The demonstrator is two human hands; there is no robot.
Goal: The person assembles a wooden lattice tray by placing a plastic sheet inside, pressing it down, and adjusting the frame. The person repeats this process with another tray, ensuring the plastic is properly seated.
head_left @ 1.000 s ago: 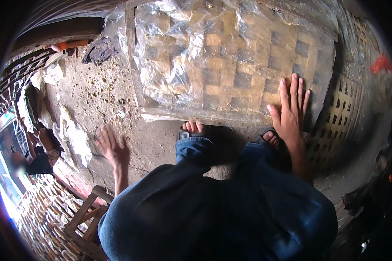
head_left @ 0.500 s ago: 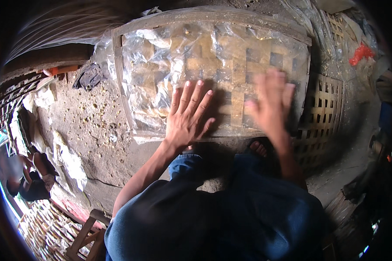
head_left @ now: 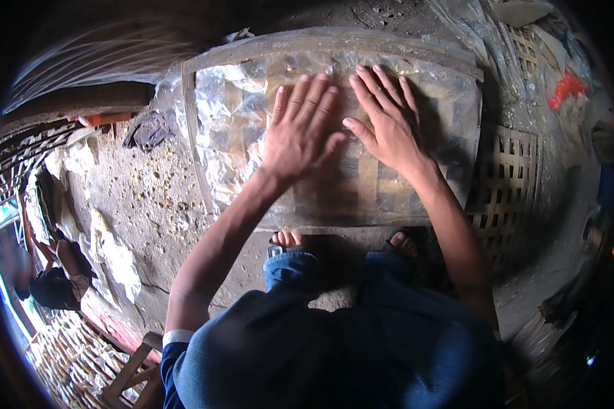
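Before me lies a wood-framed panel of woven slats, with a crinkled clear plastic sheet (head_left: 226, 112) spread over it. My left hand (head_left: 299, 129) is over the middle of the sheet, palm down, fingers stretched out and slightly blurred. To its right, my right hand (head_left: 389, 123) is also flat with its fingers spread, toward the far side of the panel. Neither hand holds anything. Whether the palms press on the plastic or hover just above it, I cannot tell. The wooden frame (head_left: 334, 44) shows along the far edge, and small yellowish crumbs dot the plastic.
Another woven slat panel (head_left: 515, 170) is on the right, near a red plastic scrap (head_left: 566, 88). A dark crumpled cloth (head_left: 148, 131) and scattered yellowish bits (head_left: 158, 180) lie on the floor at left. A person (head_left: 58, 279) is at far left, beyond a wooden stool (head_left: 133, 371).
Both hands have moved farther forward over the plastic sheet. My right hand has also come inward, closer to the left, and its earlier blur is gone.
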